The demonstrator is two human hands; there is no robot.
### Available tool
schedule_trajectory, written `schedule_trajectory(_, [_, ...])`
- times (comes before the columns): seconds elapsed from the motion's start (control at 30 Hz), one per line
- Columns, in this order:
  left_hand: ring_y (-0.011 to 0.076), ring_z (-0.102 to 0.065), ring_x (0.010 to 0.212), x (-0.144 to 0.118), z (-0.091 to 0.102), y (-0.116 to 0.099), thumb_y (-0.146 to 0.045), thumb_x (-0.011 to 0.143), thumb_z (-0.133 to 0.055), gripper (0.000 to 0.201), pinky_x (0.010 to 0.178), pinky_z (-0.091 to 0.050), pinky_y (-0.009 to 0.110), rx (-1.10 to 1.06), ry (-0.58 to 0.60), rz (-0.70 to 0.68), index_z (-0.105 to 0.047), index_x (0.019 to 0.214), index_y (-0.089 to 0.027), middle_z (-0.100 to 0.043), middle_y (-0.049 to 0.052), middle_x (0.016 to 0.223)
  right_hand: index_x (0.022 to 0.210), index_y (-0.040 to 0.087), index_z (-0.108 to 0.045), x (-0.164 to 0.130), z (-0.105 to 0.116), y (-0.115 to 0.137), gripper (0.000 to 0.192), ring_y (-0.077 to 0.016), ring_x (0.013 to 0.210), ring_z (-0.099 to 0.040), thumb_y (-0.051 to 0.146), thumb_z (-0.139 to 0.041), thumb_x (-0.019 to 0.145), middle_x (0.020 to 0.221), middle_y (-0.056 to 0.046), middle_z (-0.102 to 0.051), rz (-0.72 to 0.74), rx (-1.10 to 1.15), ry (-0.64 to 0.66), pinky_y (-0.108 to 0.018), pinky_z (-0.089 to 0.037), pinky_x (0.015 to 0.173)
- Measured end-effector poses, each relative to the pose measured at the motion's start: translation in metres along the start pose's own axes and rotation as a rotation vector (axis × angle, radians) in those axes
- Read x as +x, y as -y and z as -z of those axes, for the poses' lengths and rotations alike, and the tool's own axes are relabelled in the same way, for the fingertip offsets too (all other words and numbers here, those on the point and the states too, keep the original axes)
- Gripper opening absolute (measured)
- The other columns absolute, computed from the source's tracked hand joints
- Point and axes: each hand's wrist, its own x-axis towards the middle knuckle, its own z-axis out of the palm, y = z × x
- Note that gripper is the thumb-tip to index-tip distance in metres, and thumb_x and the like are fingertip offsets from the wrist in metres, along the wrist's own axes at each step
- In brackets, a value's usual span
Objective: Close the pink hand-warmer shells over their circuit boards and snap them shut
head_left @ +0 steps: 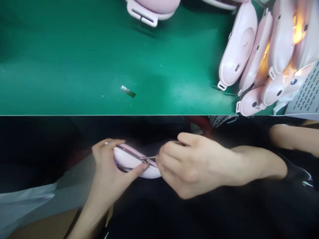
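My left hand (112,162) grips a pink curved plastic casing (127,157) above my lap, its thumb pressed on the near side and its fingers over the far end. A dark gap runs along the casing between its two pink halves. My right hand (191,162) is closed round a thin metal tool (149,157), whose tip touches the casing at this gap. The rest of the tool is hidden inside my fist, so its kind does not show. The casing's right end lies partly behind my right fingers.
Several similar pink casings (238,46) crowd the right of the green table (74,59), some glowing orange. Another pink casing (159,8) lies at the far edge. A small shiny strip (128,91) rests near the front edge. Another person's arm (294,137) shows at right.
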Motion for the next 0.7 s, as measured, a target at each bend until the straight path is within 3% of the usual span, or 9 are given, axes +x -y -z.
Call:
schedule_trajectory(0.1, [0.0418, -0.07, 0.132, 0.01, 0.016, 0.01, -0.09, 0.095, -0.073, 0.067, 0.114, -0.066, 0.066, 0.044, 0.049, -0.097, -0.07, 0.127, -0.031, -0.065, 0.01, 0.128, 0.098, 0.017, -0.082, -0.01, -0.02, -0.006, 0.028, -0.0176, 0.078, -0.057, 0.013, -0.059, 0.114, 0.087, -0.005, -0.074, 0.016, 0.017, -0.084, -0.038, -0.039, 0.064])
schedule_trajectory(0.17, [0.0382, -0.077, 0.12, 0.023, 0.031, 0.014, -0.093, 0.094, -0.072, 0.066, 0.103, -0.068, 0.054, 0.061, 0.18, -0.24, -0.076, 0.115, -0.03, -0.076, 0.008, 0.116, 0.103, 0.014, -0.083, -0.016, -0.028, -0.009, 0.027, -0.0181, 0.083, -0.062, 0.011, -0.059, 0.113, 0.094, -0.008, -0.08, 0.104, -0.009, -0.145, -0.036, -0.041, 0.065])
schedule_trajectory(0.23, [0.0312, -0.083, 0.107, 0.037, 0.045, 0.013, -0.09, 0.098, -0.07, 0.06, 0.092, -0.067, 0.042, 0.048, 0.338, -0.358, -0.083, 0.116, -0.034, -0.084, 0.004, 0.112, 0.105, 0.012, -0.084, -0.019, -0.028, -0.009, 0.026, -0.0186, 0.085, -0.065, 0.011, -0.059, 0.112, 0.098, -0.01, -0.083, 0.157, -0.015, -0.164, -0.035, -0.043, 0.065])
schedule_trajectory(0.3, [0.0244, -0.085, 0.097, 0.047, 0.054, 0.008, -0.086, 0.102, -0.07, 0.053, 0.084, -0.065, 0.035, 0.018, 0.414, -0.398, -0.086, 0.119, -0.039, -0.088, -0.001, 0.112, 0.106, 0.013, -0.084, -0.021, -0.021, -0.008, 0.027, -0.018, 0.083, -0.065, 0.013, -0.058, 0.113, 0.099, -0.01, -0.083, 0.119, 0.026, -0.124, -0.034, -0.043, 0.062])
schedule_trajectory(0.5, [0.0208, -0.084, 0.091, 0.048, 0.053, -0.013, -0.077, 0.107, -0.07, 0.046, 0.082, -0.063, 0.032, 0.031, 0.315, -0.475, -0.085, 0.115, -0.034, -0.089, -0.003, 0.106, 0.125, 0.012, -0.084, -0.041, 0.001, -0.004, 0.028, -0.0169, 0.072, -0.067, 0.014, -0.057, 0.116, 0.094, -0.007, -0.083, -0.076, 0.143, 0.027, -0.032, -0.049, 0.056])
schedule_trajectory(0.7, [0.0213, -0.081, 0.093, 0.044, 0.053, -0.018, -0.073, 0.108, -0.072, 0.043, 0.082, -0.063, 0.032, 0.02, 0.279, -0.498, -0.082, 0.115, -0.033, -0.088, -0.002, 0.104, 0.131, 0.014, -0.081, -0.059, -0.024, -0.007, 0.026, -0.0142, 0.073, -0.075, 0.016, -0.058, 0.119, 0.109, -0.007, -0.089, -0.149, 0.313, -0.013, -0.029, -0.055, 0.058])
